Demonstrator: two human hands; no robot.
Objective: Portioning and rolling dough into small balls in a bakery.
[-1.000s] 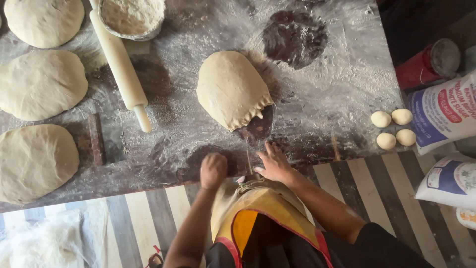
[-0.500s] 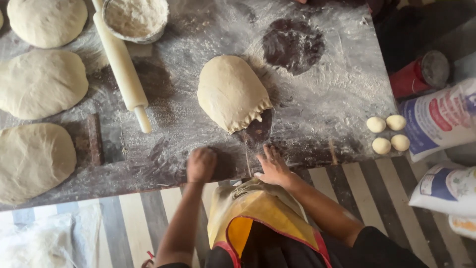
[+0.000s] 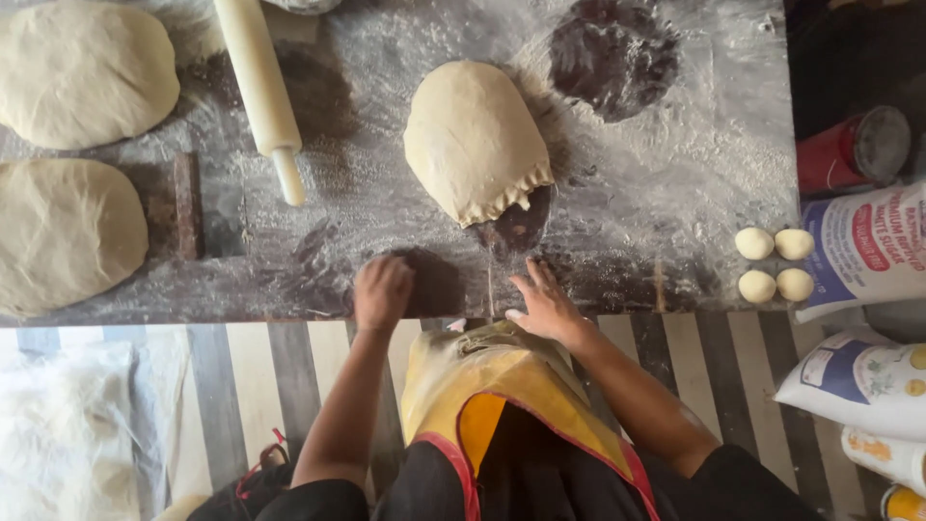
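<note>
While folded dough (image 3: 475,140) lies unmoved, left hand (image 3: 382,292), now curled and empty, presses table edge (image 3: 289,289); right hand (image 3: 545,307) stays splayed, empty.

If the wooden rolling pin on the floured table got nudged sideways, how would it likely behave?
The rolling pin is a smooth cylinder, so it would probably roll. The floured table may offer little grip. It looks rigid, unlikely to bend.

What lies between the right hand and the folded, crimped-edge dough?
In the head view, only floured table with a dark bare patch separates right hand and folded dough.
</note>
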